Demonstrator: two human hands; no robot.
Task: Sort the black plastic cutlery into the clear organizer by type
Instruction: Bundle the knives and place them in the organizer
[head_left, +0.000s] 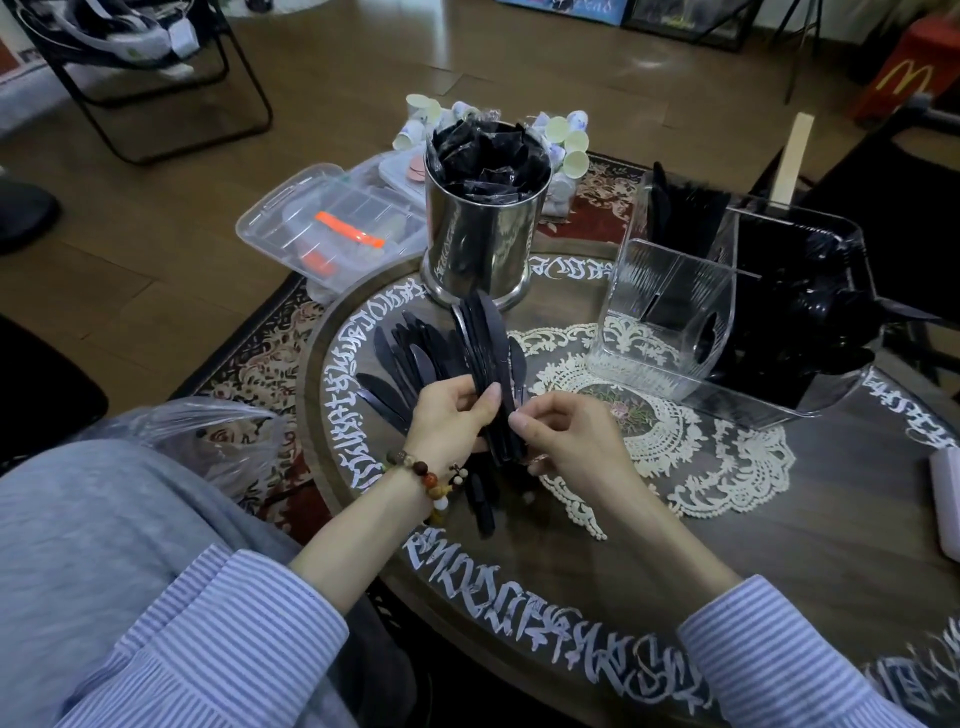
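— Cutlery first: where is the black plastic cutlery?

— A bundle of black knives (485, 353) stands in the middle of the frame, blades pointing up toward the steel canister (480, 234). More loose knives (400, 358) lie fanned on the round table (779, 545) just left of the bundle, and a few dark pieces lie below the hands.

— Who holds the bundle?

— The left hand (449, 418) grips it, fingers curled round the handles, thumb across the front. The right hand (563, 436) sits just beside it, thumb and forefinger pinching at the bundle's right edge.

— And the clear organizer?

— The clear organizer (670, 322) stands at right of centre, well apart from the hands. Its rear compartments look dark with black cutlery (800, 312); the front ribbed compartment looks see-through, the lace doily (717, 457) showing behind it.

— Anything else?

— A beaded bracelet (436, 480) circles the left wrist, and both arms wear striped sleeves (218, 639). The canister is full of black wrapped packets. A clear lidded box (322, 223) with orange pieces sits at upper left, small paper cups (569, 143) cluster behind the canister, and a plastic bag (208, 436) lies at left.
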